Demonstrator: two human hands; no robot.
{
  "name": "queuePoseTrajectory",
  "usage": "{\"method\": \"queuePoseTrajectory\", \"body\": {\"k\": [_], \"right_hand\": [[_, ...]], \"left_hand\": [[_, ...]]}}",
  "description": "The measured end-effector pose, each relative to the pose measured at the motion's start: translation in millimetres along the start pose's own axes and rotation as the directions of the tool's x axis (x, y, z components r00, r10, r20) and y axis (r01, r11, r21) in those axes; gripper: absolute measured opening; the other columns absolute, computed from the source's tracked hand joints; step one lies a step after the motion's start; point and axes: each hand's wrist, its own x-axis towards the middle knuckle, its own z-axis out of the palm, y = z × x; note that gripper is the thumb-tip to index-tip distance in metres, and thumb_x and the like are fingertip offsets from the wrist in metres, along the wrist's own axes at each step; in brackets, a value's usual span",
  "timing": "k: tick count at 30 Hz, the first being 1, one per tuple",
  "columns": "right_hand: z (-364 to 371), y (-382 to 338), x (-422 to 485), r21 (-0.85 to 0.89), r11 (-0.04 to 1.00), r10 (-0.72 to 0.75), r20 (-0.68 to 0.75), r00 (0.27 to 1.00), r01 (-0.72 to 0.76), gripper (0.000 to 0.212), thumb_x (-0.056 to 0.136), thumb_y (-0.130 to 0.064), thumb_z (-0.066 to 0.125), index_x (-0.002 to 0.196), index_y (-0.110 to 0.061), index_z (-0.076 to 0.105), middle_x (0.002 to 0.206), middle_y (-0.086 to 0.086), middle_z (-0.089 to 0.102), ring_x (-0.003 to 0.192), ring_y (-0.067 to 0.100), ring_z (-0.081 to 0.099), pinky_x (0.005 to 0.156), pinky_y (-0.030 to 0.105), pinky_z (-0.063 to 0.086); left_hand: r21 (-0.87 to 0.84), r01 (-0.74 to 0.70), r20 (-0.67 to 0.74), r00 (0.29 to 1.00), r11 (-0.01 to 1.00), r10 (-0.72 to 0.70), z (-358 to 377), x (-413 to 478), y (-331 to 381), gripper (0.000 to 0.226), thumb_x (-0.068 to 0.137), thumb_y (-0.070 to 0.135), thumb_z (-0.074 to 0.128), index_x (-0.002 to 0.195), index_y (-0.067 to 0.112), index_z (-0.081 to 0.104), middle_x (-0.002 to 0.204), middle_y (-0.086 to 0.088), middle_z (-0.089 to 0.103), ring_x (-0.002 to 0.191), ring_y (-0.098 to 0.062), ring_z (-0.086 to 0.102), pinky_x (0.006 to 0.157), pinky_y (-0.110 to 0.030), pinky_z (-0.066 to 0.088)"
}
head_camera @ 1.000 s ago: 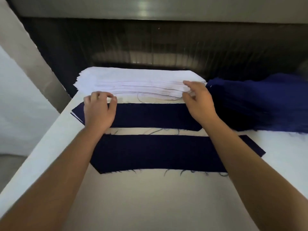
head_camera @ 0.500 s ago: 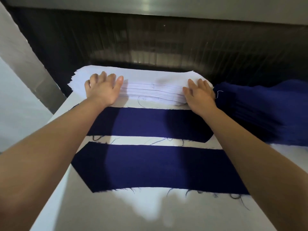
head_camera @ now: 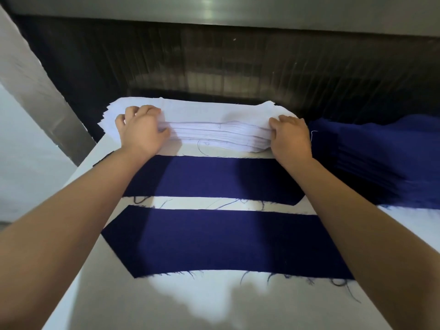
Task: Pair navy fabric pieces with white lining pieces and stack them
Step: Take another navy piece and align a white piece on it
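Observation:
Two long navy fabric pieces lie side by side on the white table (head_camera: 214, 306): the far navy piece (head_camera: 214, 177) and the near navy piece (head_camera: 214, 241). Behind them sits a stack of white lining pieces (head_camera: 214, 125). My left hand (head_camera: 140, 129) has its fingers curled over the stack's left end, the thumb tucked into the layers. Over at the right end my right hand (head_camera: 289, 136) does the same, curling round the top layers. How many lining pieces the fingers hold I cannot tell.
A heap of navy fabric pieces (head_camera: 381, 160) lies to the right of the white stack. Behind the table runs a dark ribbed wall (head_camera: 238, 63) with a metal ledge above. The table's left edge drops off beside a grey post (head_camera: 35, 91).
My left hand moved from the far navy piece up to the lining stack. Both hands went from lying flat on the stack to curling their fingers round its top layers.

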Motion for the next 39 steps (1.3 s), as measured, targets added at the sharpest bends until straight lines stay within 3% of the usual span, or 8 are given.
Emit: {"method": "queuePoseTrajectory", "body": {"k": [3, 6, 12, 18, 22, 30, 36, 39], "right_hand": [[-4.9, 1.4, -0.6, -0.042, 0.999, 0.016, -0.054, 0.998, -0.019, 0.02, 0.092, -0.003, 0.042, 0.099, -0.004, 0.061, 0.104, 0.013, 0.06, 0.102, 0.033, 0.049, 0.084, 0.037, 0.037], [-10.2, 1.0, -2.4, -0.039, 0.997, 0.061, -0.097, 0.993, -0.065, 0.023, 0.094, -0.007, 0.045, 0.108, -0.007, 0.063, 0.116, 0.012, 0.056, 0.107, 0.033, 0.045, 0.083, 0.038, 0.037], [-17.8, 4.4, -2.7, 0.242, 0.963, 0.158, -0.146, 0.977, -0.119, 0.016, 0.092, -0.016, 0.057, 0.095, -0.003, 0.065, 0.12, 0.009, 0.045, 0.1, 0.026, 0.05, 0.072, 0.031, 0.042], [-24.5, 8.8, -3.1, 0.584, 0.794, 0.284, -0.11, 0.953, -0.169, 0.009, 0.084, -0.019, 0.069, 0.081, -0.012, 0.064, 0.106, 0.003, 0.058, 0.074, 0.009, 0.053, 0.072, 0.023, 0.04], [-30.3, 7.8, -10.8, 0.802, 0.587, 0.323, -0.109, 0.94, -0.109, 0.004, 0.089, -0.012, 0.061, 0.085, -0.013, 0.06, 0.103, 0.004, 0.065, 0.044, 0.005, 0.06, 0.053, 0.021, 0.048], [-41.1, 9.4, -50.9, 0.93, 0.363, 0.32, -0.173, 0.932, 0.048, 0.019, 0.095, -0.009, 0.049, 0.088, -0.027, 0.049, 0.127, -0.012, 0.044, 0.082, 0.008, 0.069, 0.056, 0.02, 0.055], [-40.1, 34.4, -108.6, 0.871, 0.481, 0.186, -0.214, 0.959, 0.101, 0.035, 0.09, 0.001, 0.051, 0.084, -0.033, 0.047, 0.124, -0.007, 0.055, 0.108, 0.012, 0.059, 0.086, 0.033, 0.053], [-40.7, 41.1, -141.8, 0.838, 0.531, 0.116, -0.215, 0.97, 0.122, 0.038, 0.087, 0.006, 0.051, 0.085, -0.031, 0.048, 0.124, -0.006, 0.057, 0.109, -0.007, 0.053, 0.089, 0.018, 0.047]], "left_hand": [[-0.014, -0.035, -0.117, 0.993, 0.999, 0.034, -2.2, -6.9, -4.3, 0.041, 0.09, 0.018, 0.059, 0.131, 0.012, 0.056, 0.138, -0.004, 0.051, 0.126, -0.031, 0.034, 0.1, -0.036, 0.017], [-0.015, -0.061, -0.199, 0.978, 0.998, 0.056, -3.7, -13.4, -7.6, 0.031, 0.092, 0.015, 0.057, 0.122, 0.014, 0.062, 0.131, -0.002, 0.057, 0.12, -0.029, 0.039, 0.096, -0.035, 0.015], [-0.024, -0.06, -0.317, 0.947, 0.998, 0.049, -7.2, -20.5, -9.1, 0.023, 0.096, 0.011, 0.051, 0.107, 0.013, 0.071, 0.118, -0.003, 0.066, 0.11, -0.029, 0.043, 0.09, -0.036, 0.016], [-0.025, -0.062, -0.337, 0.94, 0.998, 0.05, -9.1, -24.6, -10.5, 0.021, 0.096, 0.014, 0.054, 0.105, 0.015, 0.072, 0.116, -0.003, 0.066, 0.105, -0.031, 0.046, 0.085, -0.036, 0.016], [-0.014, -0.075, -0.34, 0.938, 0.997, 0.065, -9.2, -30.4, -12.1, 0.018, 0.095, 0.014, 0.057, 0.103, 0.016, 0.073, 0.113, -0.005, 0.066, 0.102, -0.032, 0.048, 0.083, -0.036, 0.017], [-0.068, -0.091, -0.356, 0.933, 0.994, 0.061, -13.2, -56.0, -23.7, 0.016, 0.095, 0.017, 0.058, 0.1, 0.016, 0.073, 0.108, -0.007, 0.065, 0.084, -0.029, 0.058, 0.076, -0.033, 0.018], [-0.255, -0.09, -0.304, 0.952, 0.963, 0.009, -20.7, -99.5, -28.2, 0.013, 0.093, 0.016, 0.061, 0.099, 0.012, 0.071, 0.108, -0.003, 0.061, 0.076, -0.023, 0.058, 0.068, -0.031, 0.044], [-0.356, -0.102, -0.266, 0.964, 0.929, 0.004, -21.2, -125.7, -32.3, 0.012, 0.091, 0.013, 0.062, 0.098, 0.013, 0.071, 0.108, 0.005, 0.056, 0.077, -0.005, 0.052, 0.074, -0.027, 0.043]]}}
